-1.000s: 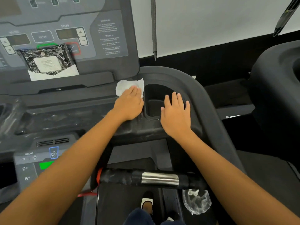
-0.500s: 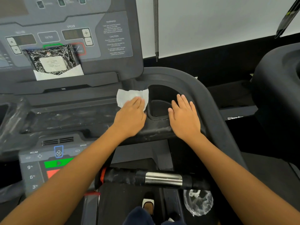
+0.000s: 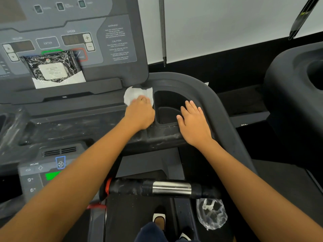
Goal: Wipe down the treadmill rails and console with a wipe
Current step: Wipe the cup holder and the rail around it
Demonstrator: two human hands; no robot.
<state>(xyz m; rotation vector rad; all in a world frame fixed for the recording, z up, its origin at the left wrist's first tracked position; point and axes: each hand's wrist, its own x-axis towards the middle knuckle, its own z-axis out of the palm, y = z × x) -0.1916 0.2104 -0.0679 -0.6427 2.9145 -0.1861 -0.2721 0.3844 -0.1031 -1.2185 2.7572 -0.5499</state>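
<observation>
A white wipe lies crumpled on the black tray of the treadmill console, just below the display panel's lower right corner. My left hand is on top of it, fingers bent down over the wipe and pressing it to the surface. My right hand lies flat with straight fingers on the right rim of the cup holder. The curved black side rail runs round both hands. A front handlebar with a metal sensor band crosses below my arms.
A black marbled wipes pack leans on the console shelf. A lower control panel sits at the left. A crumpled clear plastic bag lies by the belt. A neighbouring treadmill stands at the right.
My left hand has slid the wipe a little up and left towards the display corner, and its fingers have bent over the wipe. My right hand has stayed on the cup holder rim.
</observation>
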